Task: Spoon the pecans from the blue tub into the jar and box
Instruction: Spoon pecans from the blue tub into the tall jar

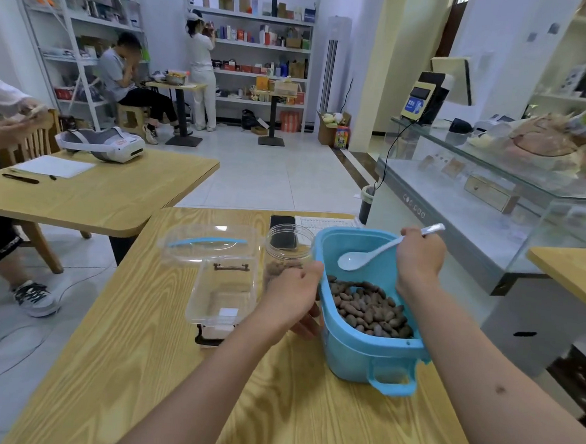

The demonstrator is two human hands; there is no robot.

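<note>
Table: the wooden table [145, 367] carries everything, and both forearms reach over its near edge.
Tub: the blue tub [362, 349] sits to the right with its handle toward the person; the pecans [370, 310] are heaped at its near end.
Left hand: the left hand [292, 295] wraps round the lower part of the jar [288, 252] and steadies it just beside the tub's rim; some pecans already lie in the jar.
Box: the clear box [223, 294] lies open left of the jar and looks empty.
Right hand: the right hand [419, 258] grips the white spoon [368, 255] by its handle, with the empty bowl over the tub's bare far end.
Advice: draw the spoon back into the heap, scoop low, lift level, and keep the jar tight to the rim for a short carry.
</note>
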